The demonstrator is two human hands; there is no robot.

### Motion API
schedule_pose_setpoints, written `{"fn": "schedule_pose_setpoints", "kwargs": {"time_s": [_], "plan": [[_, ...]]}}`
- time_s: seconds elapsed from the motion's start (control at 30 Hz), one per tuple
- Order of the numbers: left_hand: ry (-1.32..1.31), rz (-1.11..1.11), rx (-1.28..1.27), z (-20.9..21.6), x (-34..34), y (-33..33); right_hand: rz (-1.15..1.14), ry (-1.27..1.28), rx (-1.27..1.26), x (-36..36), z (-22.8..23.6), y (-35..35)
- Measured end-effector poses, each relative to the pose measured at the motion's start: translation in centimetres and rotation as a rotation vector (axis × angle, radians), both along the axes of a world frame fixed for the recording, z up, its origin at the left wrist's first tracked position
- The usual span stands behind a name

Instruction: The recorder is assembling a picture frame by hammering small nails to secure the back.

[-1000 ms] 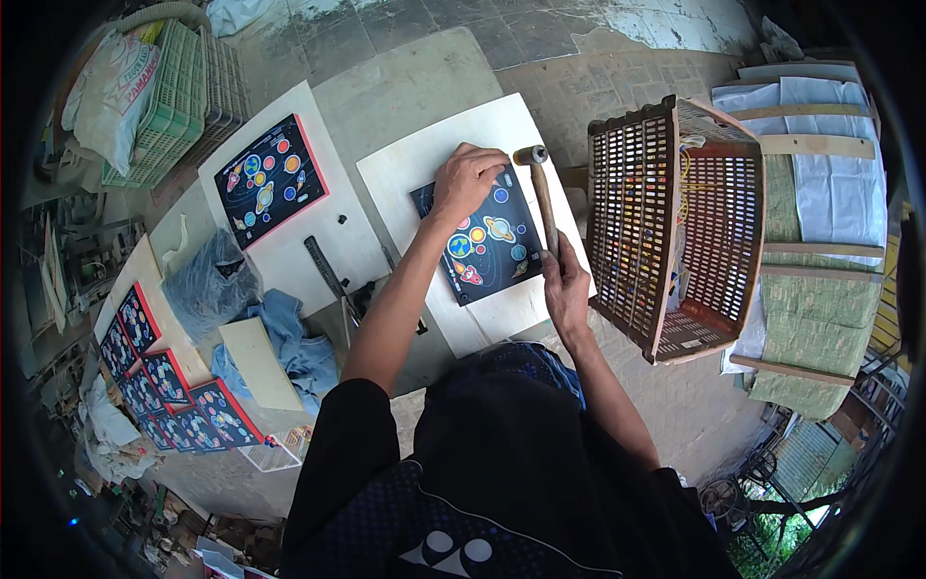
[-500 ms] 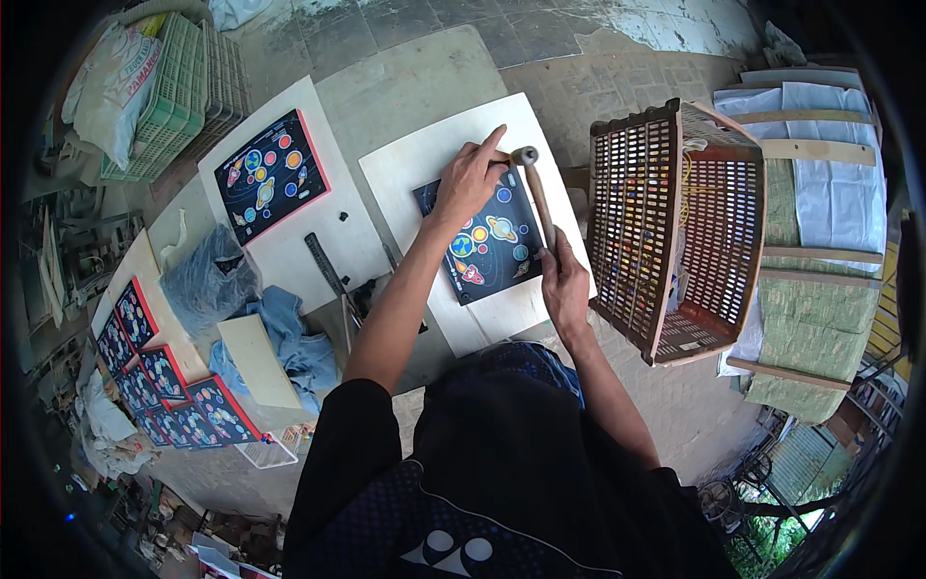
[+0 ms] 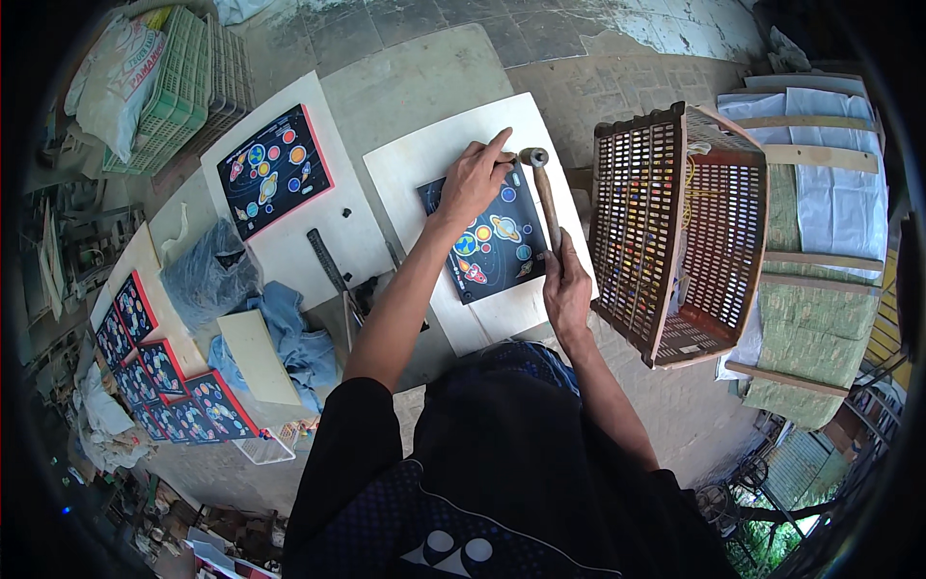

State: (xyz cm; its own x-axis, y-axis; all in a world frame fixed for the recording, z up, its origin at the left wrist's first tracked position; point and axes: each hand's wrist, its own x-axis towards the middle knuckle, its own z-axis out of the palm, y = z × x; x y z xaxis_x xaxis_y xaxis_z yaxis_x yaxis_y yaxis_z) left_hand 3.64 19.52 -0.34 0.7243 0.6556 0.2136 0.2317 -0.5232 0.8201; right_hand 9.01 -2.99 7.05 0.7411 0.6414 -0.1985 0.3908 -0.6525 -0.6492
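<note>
A dark planet-patterned board [image 3: 497, 261] lies on a white panel [image 3: 405, 174] in front of me. My left hand [image 3: 471, 185] rests over its far edge, with the index finger stretched out and the thumb bent near it. Something small and dark shows between those fingers, too small to name. My right hand [image 3: 569, 294] is wrapped round the lower handle of a hammer [image 3: 546, 203]. The hammer's metal head is just right of my left fingertips, by the board's far right corner.
Another planet board [image 3: 275, 172] with a red edge lies on a second white panel to the left. Several more such boards [image 3: 183, 400] sit at the lower left, beside blue cloth [image 3: 289, 338] and a plastic bag [image 3: 210, 275]. A brown plastic crate [image 3: 637, 232] stands at the right.
The hammer head has shifted slightly right, a little away from my left fingers. Both hands keep nearly the same places, and the whole view has moved a touch.
</note>
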Motion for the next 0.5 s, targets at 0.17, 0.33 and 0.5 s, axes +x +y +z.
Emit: {"fn": "schedule_pose_setpoints", "kwargs": {"time_s": [0.17,0.33,0.5], "plan": [[0.002,0.005,0.034,-0.2,-0.2,0.0,0.037,-0.021,-0.102,0.3,0.2,0.3],[0.005,-0.009,0.012,-0.2,0.0,0.0,0.005,-0.057,0.049,0.3,-0.6,-0.2],[0.017,0.001,0.015,0.4,-0.2,0.0,0.003,0.035,-0.017,0.4,0.5,0.2]]}}
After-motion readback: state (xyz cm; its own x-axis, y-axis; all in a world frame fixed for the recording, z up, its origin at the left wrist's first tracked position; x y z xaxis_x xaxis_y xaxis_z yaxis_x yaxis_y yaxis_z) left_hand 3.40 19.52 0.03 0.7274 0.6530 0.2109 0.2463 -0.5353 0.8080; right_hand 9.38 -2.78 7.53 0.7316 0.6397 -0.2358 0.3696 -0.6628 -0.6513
